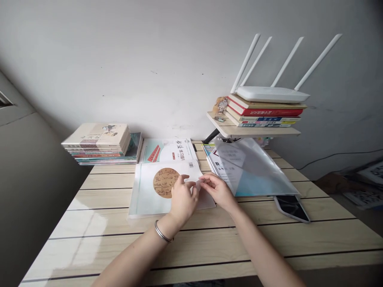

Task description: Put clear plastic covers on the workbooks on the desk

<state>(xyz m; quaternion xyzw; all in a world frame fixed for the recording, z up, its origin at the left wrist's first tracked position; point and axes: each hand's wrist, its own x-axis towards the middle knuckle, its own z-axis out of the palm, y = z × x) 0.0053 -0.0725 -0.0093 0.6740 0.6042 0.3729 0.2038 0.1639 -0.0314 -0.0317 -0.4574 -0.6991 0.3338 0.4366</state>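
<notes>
A book (146, 191) lies spread with its covers facing up, its pale back cover bearing a brown disc with brush writing. Clear plastic film (131, 215) wraps it and juts past the near-left edge. Along its right edge, my right hand (218, 189) pinches a bit of this see-through film between thumb and fingers. My left hand (184, 197), with a silver bangle on the wrist, rests over the back cover; its curled fingers close on the film beside the right fingertips. Exactly what lies between the fingertips is partly hidden.
A stack of books (98, 143) stands at the back left. On the right, booklets lie under a clear plastic sleeve (254, 167), with a phone (291, 208) partly beneath it. A raised shelf (254, 129) carries books (266, 113) and a white router (272, 94).
</notes>
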